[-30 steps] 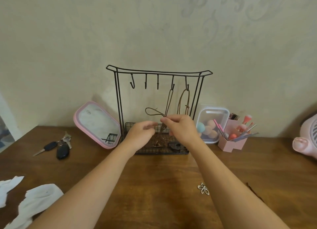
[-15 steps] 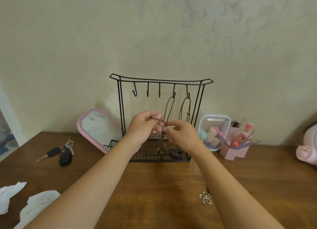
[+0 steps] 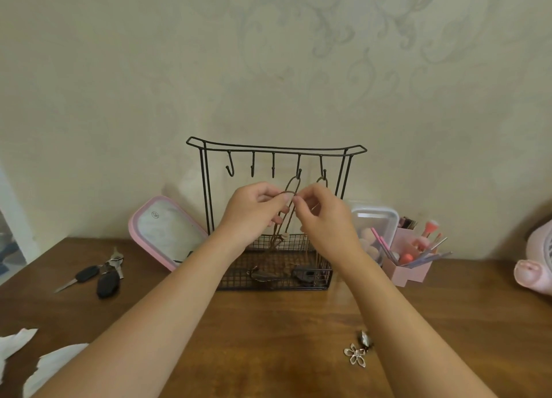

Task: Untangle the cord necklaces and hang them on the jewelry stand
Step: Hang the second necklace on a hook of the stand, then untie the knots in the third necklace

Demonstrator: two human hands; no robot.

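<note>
Pink mirror [image 3: 167,233] tilted, keys [image 3: 98,276] left on table [image 3: 268,338]; brush holder [image 3: 413,266], sponge box [image 3: 373,221] right; flower charm [image 3: 355,356] front.

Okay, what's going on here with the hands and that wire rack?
A person works at a black wire jewelry stand on a wooden table. The left hand and right hand each pinch a brown cord, holding its loop up just below the hooks. Two cord necklaces already hang from the two rightmost hooks; the other three are bare. A flower pendant lies on the table by the right forearm.
</note>
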